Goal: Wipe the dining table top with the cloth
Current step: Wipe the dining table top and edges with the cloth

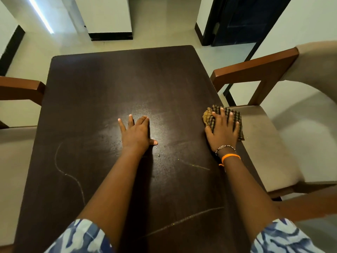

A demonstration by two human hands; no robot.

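1. Here, the right hand [223, 129] lies flat on the cloth [225, 119], fingers straight and spread, pressing it down rather than gripping it.
2. The one cloth, checked brown and tan, sits at the right edge of the table [109, 92], partly hanging over toward the chair on that side.
3. The left hand [136, 133] rests palm down near the middle of the tabletop, fingers stretched out, holding nothing.
4. Two bands circle the right wrist: a beaded bracelet [225, 147] and an orange thread [230, 157].
5. The dark brown tabletop shows a dull sheen by the left hand, small specks, and three thin pale curved streaks nearer the person.
6. Two chairs flank the table, one on the right [255, 68] and one on the left [21, 88], both with brown wooden arms and beige seats.
7. Beyond lie a pale floor, white walls with black skirting, and a dark door [237, 21].
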